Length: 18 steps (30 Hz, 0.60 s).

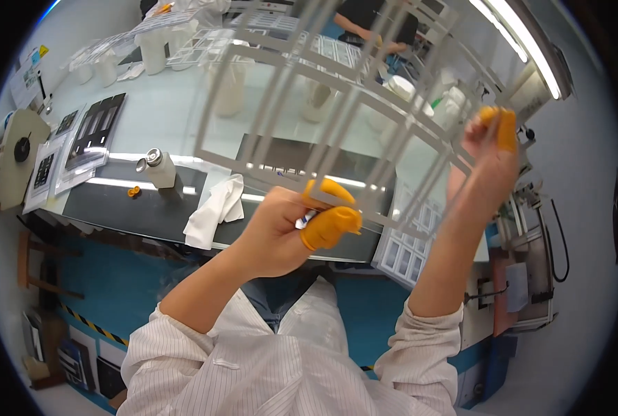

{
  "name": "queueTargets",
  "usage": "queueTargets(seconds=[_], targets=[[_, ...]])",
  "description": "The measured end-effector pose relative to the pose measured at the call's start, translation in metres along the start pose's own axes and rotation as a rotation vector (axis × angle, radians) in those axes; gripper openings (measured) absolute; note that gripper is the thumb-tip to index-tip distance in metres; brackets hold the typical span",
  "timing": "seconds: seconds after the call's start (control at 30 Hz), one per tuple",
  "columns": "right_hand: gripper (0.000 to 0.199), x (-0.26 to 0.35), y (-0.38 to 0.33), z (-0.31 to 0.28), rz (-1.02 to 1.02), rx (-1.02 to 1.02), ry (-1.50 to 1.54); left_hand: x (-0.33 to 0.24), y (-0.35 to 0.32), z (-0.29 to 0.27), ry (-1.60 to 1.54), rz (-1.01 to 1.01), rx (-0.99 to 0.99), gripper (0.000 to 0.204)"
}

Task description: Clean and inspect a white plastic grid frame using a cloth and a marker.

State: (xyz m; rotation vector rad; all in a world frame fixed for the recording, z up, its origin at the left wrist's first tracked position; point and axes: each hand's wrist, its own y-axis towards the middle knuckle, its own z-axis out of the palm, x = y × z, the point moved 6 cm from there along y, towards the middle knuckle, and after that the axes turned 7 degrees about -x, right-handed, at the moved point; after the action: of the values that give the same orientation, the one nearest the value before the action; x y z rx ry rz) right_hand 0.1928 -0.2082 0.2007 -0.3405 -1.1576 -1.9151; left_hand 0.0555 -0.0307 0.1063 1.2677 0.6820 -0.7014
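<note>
My left hand (281,229) and my right hand (494,152) hold up a clear sheet with a pale grid of rectangular frames (326,75), tilted above the table. The left thumb and a finger, in orange finger cots (331,227), pinch its near edge. At its right side my right hand is closed on the edge, also with orange cots; motion blurs it a little. A white cloth (215,208) lies on the dark mat (128,211) left of my left hand. Further left are a white pump bottle (160,170) and loose orange finger cots (135,191).
Similar framed sheets (400,256) lie at the table's right front. Black panels (95,132) lie at the left. White containers (153,52) stand along the back, some under framed sheets. Another person (385,24) works across the table. A bright lamp (524,41) hangs upper right.
</note>
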Motion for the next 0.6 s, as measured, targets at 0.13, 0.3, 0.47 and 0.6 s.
queueTargets(seconds=[0.13, 0.3, 0.47, 0.6], targets=[[0.023, -0.096, -0.038, -0.013, 0.237, 0.023, -0.2, 0.023, -0.013, -0.026, -0.019, -0.059, -0.129, 0.02], [0.03, -0.229, -0.145, -0.062, 0.339, 0.582, -1.184, 0.045, -0.024, -0.053, -0.193, -0.09, -0.355, 0.018], [0.018, -0.245, -0.195, -0.058, -0.02, 0.571, -1.327, 0.052, -0.034, -0.076, -0.202, -0.169, -0.391, 0.016], [0.01, -0.216, -0.224, -0.063, 0.379, 0.498, -0.805, 0.072, -0.029, -0.074, -0.23, -0.228, -0.408, 0.016]])
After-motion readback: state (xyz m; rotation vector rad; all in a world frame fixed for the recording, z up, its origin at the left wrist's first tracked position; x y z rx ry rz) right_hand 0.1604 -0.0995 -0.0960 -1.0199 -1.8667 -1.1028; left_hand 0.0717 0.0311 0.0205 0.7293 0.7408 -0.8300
